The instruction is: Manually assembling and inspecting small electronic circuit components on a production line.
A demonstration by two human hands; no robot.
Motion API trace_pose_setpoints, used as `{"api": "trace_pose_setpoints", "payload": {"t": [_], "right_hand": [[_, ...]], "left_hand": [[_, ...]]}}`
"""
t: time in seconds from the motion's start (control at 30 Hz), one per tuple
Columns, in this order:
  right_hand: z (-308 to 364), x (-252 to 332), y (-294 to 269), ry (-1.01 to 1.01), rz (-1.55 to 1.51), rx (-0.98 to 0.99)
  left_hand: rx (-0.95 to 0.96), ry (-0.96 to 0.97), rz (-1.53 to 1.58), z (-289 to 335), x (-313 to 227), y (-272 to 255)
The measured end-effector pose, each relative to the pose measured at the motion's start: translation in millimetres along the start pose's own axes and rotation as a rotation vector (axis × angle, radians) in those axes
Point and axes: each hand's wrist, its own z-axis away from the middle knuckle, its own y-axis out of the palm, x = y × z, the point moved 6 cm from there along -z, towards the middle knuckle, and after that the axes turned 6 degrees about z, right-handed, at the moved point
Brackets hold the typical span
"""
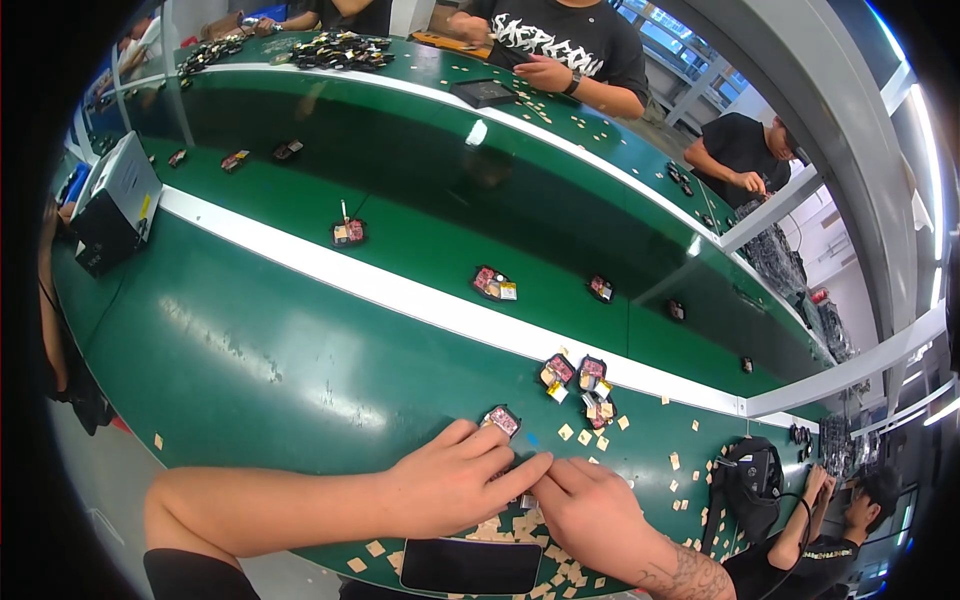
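My left hand (455, 485) and my right hand (595, 515) meet low in the middle, over the green worktable (300, 370). Bent fingers on both hands close around a small part between them, mostly covered; only a dark and silvery bit (527, 500) shows. Just beyond the left fingers lies a black casing with a red circuit board (502, 420). Several similar open casings (594, 375) sit in a cluster farther right, near the white rail. Small beige square pads (585, 437) are scattered around the right hand and below both hands.
A black smartphone (470, 566) lies at the near edge. Beyond the white rail (350, 272), a green conveyor belt (420, 260) carries spaced casings. A grey-white box (118, 205) stands left, a black bag (748, 490) right. Other people work across and at both sides.
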Motion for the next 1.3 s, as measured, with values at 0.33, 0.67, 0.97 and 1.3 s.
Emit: {"api": "trace_pose_setpoints", "payload": {"t": [0.33, 0.67, 0.97, 1.3], "right_hand": [[24, -22, 36, 0.363, -0.519, -0.225], [22, -15, 32, 0.039, -0.310, -0.244], [26, -43, 36, 0.223, -0.815, -0.034], [15, -18, 22, 0.104, -0.508, -0.101]], "left_hand": [[-0.036, -0.042, 0.096, 1, 1, -4], [0.037, -0.083, 0.120, 0, 2, -3], [0.055, 0.087, -0.066, 10, -2, 8], [0.048, 0.094, -0.056, 7, -6, 4]]}}
